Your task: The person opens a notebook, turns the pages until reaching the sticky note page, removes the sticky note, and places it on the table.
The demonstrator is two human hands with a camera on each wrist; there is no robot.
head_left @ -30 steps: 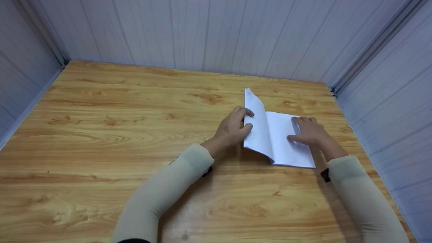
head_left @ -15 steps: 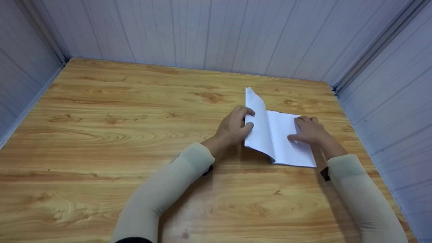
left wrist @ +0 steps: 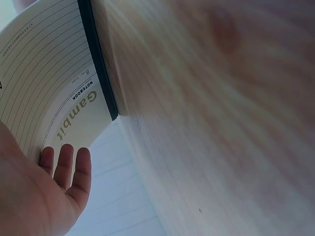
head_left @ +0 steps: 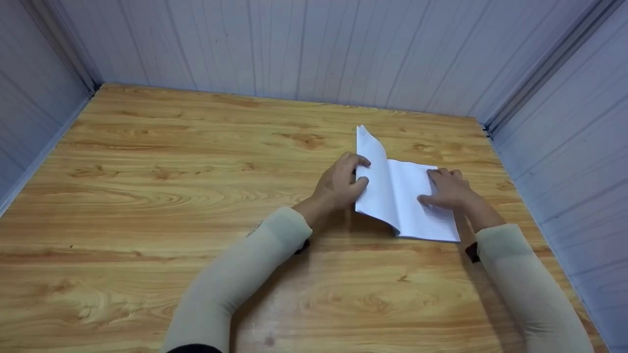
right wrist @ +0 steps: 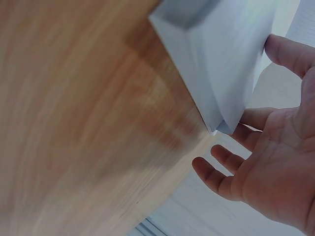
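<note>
A white notebook [head_left: 417, 211] lies open on the right part of the wooden table [head_left: 171, 171]. My left hand [head_left: 354, 174] grips its lifted left leaf [head_left: 375, 176], thumb in front and fingers curled round the edge, so the leaf stands tilted up. In the left wrist view the lined cover [left wrist: 59, 93] reads "Gambit NOTEBOOK", with fingertips [left wrist: 65, 160] against it beside the black spine [left wrist: 98, 59]. My right hand [head_left: 444, 189] rests flat on the right page. The right wrist view shows that hand [right wrist: 266, 167] spread beside the page stack [right wrist: 221, 59].
Pale grey panelled walls [head_left: 294, 49] close the table at the back and on both sides. The right wall [head_left: 564, 147] stands close to the notebook. Bare wood stretches over the left half and along the front edge.
</note>
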